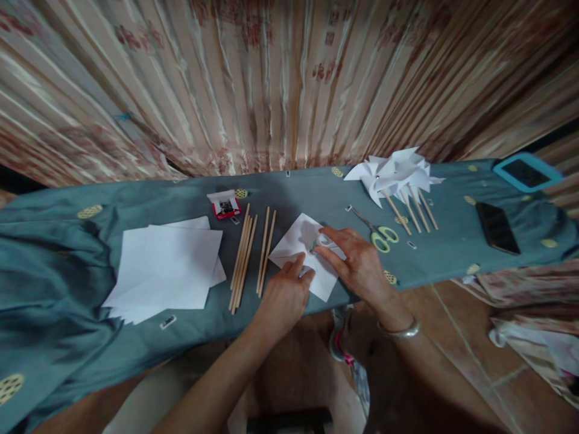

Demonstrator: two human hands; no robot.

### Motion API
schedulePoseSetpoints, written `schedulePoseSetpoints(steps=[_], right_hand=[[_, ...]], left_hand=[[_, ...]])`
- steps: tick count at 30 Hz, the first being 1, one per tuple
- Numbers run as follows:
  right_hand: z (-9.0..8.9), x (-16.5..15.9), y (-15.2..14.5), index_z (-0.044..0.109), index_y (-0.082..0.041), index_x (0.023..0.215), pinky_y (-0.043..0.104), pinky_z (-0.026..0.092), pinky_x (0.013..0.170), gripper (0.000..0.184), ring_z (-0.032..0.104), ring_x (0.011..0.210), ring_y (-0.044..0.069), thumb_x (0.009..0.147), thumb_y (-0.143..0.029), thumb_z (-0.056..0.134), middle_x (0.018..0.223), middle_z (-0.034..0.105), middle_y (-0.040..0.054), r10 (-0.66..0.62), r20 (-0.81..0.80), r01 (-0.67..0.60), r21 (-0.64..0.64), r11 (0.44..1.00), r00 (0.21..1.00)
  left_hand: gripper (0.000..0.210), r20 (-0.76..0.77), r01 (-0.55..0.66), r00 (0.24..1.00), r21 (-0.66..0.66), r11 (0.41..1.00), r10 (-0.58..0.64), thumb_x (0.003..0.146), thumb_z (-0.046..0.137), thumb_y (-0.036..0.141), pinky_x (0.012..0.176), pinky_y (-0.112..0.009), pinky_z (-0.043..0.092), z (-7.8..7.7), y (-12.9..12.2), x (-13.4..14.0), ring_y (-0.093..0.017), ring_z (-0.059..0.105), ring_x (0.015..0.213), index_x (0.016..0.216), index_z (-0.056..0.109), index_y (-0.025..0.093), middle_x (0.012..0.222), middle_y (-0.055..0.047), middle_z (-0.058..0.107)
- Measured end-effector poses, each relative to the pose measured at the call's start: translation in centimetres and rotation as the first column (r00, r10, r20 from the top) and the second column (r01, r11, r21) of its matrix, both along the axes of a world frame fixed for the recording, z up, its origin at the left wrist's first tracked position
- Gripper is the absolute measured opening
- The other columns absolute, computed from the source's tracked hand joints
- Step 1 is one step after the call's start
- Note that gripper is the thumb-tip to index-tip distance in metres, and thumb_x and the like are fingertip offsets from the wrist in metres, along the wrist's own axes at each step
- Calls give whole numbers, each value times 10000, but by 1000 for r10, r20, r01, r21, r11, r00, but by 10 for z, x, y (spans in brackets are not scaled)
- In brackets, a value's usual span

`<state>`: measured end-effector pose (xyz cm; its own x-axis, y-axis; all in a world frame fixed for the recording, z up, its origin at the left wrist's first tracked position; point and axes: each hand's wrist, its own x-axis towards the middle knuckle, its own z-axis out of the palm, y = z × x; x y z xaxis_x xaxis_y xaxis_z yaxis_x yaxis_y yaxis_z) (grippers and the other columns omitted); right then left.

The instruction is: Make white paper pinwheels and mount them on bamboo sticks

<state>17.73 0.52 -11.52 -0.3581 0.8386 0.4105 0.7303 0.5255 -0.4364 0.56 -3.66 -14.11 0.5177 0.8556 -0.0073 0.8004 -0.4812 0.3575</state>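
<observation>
A square sheet of white paper [295, 236] lies turned cornerwise in front of me, with faint fold lines on it. The fingertips of my left hand [286, 292] rest on its near side, thumb and forefinger apart, holding nothing. My right hand [359, 262] is closed round a small white thing with a green tip [324, 240], whose tip is at the middle of the sheet; the fingers cover part of it, so I cannot tell its kind. Green-handled scissors [379, 235] lie partly spread just beyond my right hand. Two wooden sticks [266, 252] lie left of the sheet.
Further left are several more wooden sticks [243, 262], an open red box [226, 207] and a stack of white paper [167, 265]. White paper pinwheels [398, 172] on sticks, a dark phone [497, 228] and a blue-framed tablet [527, 172] are at right. A curtain [280, 90] hangs behind the cloth-covered table.
</observation>
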Motion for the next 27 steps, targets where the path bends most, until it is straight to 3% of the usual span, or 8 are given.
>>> schedulePoseSetpoints(steps=[10,15,21,27], right_hand=[[12,6,-6,545,-249,1319,441,477,1055,388,557,1241,228,957,-197,417,1309,618,63,105,-7,-105,-141,984,994],[9,4,-4,583,-198,1255,410,520,978,318,629,1118,230,967,-247,457,1197,676,95,89,24,-88,-61,994,996],[0,-2,1,643,-175,1137,420,545,817,345,663,915,269,929,-426,530,997,724,119,-75,71,71,56,996,995],[8,2,-3,587,-217,1249,433,526,911,330,633,1040,255,954,-318,480,1134,692,97,32,31,-30,-51,998,999]], left_hand=[[292,1,0,1000,-15,1000,0,901,475,139,930,-399,532,1,0,1,-263,561,1177,1148,630,149,1427,-163,487],[302,-1,-1,1000,-15,1000,1,907,460,141,936,-408,525,-1,0,1,-269,568,1165,1157,630,147,1425,-167,487],[299,7,4,1000,-15,1000,-4,912,459,150,958,-398,511,-1,1,1,-267,556,1186,1152,635,135,1422,-171,490],[297,-12,1,1000,-3,1000,-1,904,473,152,946,-385,519,0,0,1,-250,562,1180,1157,628,158,1425,-147,495]])
